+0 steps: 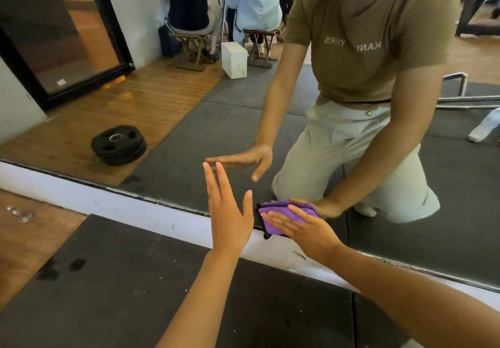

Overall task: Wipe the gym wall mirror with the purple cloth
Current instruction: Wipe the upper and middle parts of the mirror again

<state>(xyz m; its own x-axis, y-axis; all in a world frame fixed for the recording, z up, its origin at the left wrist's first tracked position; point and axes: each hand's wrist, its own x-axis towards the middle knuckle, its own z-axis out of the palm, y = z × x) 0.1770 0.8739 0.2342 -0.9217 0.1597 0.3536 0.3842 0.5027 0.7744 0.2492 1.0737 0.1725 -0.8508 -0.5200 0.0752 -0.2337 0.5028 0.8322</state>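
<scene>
The right hand point(303, 230) lies flat, fingers straight and together, pressing the purple cloth point(273, 221) against the bottom edge of the mirror point(243, 120), just above the white wall strip point(135, 207) below the glass. The folded cloth shows at the fingertips, and its reflection meets it in the glass. The left hand point(230, 212) hovers just left of the cloth, wide open with fingers straight and pointing up toward the mirror, holding nothing and apart from the glass. Near the person, a dark floor mat point(162, 280) runs up to the wall strip. In the mirror, far left, a stack of black weight plates point(119, 144) sits on the wooden floor.
</scene>
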